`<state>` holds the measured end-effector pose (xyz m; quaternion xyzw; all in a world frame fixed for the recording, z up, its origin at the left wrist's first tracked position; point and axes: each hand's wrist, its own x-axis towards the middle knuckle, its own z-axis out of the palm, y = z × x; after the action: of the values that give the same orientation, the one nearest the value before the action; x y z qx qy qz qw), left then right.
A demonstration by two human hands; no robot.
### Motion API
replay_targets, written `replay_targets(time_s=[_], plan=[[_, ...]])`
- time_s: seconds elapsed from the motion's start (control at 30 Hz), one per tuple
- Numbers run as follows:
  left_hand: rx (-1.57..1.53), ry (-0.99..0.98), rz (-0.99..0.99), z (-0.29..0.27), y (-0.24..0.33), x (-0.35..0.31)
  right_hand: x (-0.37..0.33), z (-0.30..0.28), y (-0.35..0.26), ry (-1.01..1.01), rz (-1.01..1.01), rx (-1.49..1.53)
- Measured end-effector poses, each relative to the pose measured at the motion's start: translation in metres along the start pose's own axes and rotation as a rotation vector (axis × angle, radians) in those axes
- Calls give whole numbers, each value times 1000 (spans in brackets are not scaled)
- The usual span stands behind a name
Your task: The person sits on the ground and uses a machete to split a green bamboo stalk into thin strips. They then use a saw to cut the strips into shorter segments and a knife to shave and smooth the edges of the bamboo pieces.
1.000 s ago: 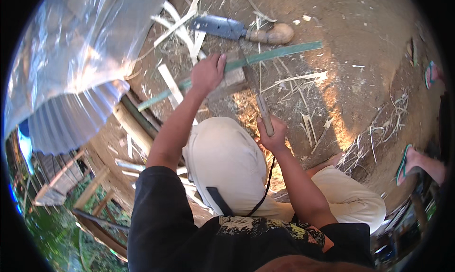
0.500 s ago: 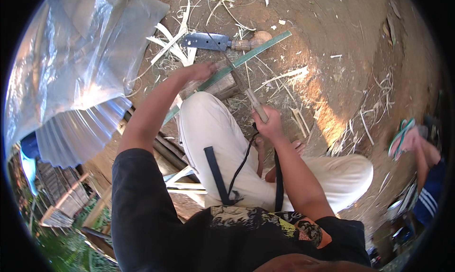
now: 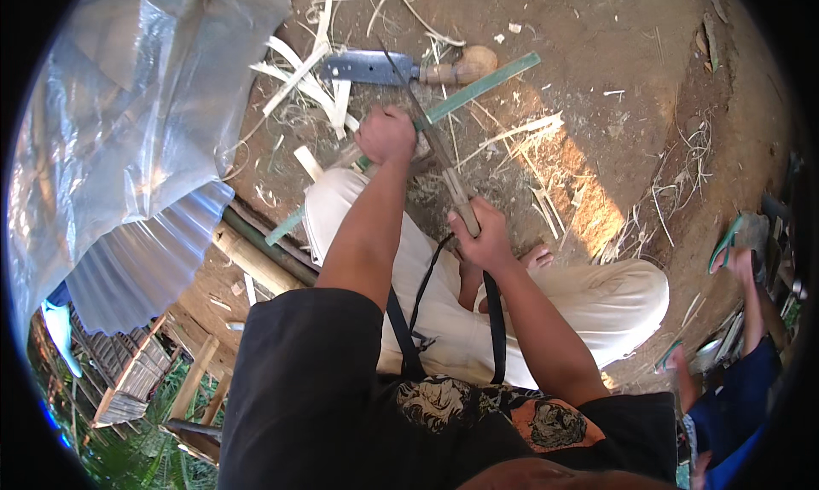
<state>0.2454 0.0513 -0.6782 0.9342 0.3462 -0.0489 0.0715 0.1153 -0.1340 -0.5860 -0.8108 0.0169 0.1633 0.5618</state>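
My right hand (image 3: 483, 232) is wrapped round the pale handle of a long, thin-bladed knife (image 3: 437, 145), its tip pointing away and to the left. In my left hand (image 3: 386, 133) is a long, flat green bamboo strip (image 3: 486, 86), gripped close beside the blade. The blade lies across the strip just right of that fist; the exact contact is hard to make out. A wooden block, mostly hidden, is under the strip beside my raised knee. Beyond my left hand, a wide dark cleaver (image 3: 368, 67) with a wooden handle lies on the ground.
Pale shavings and split strips (image 3: 328, 98) litter the dirt. A clear plastic sheet (image 3: 145, 89) and a corrugated translucent panel (image 3: 149, 255) stand at the left, near bamboo poles (image 3: 256, 255). Another person's sandalled foot (image 3: 732, 249) is at the right.
My left hand has moved right and closed on the bamboo strip beside the blade. The knife stays in my right hand, slightly lower. The other person's legs have shifted at the right.
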Motion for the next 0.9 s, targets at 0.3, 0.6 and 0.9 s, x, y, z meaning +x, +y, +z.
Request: replay_targets(time_s=[0.3, 0.6, 0.9], plan=[[-50, 44, 20, 2, -1, 5, -3, -13, -5, -99, 465, -135], [-54, -24, 25, 0, 0, 5, 14, 1, -12, -60, 452, -240], [-24, -61, 35, -3, 1, 5, -14, -9, -10, -32, 407, -372]])
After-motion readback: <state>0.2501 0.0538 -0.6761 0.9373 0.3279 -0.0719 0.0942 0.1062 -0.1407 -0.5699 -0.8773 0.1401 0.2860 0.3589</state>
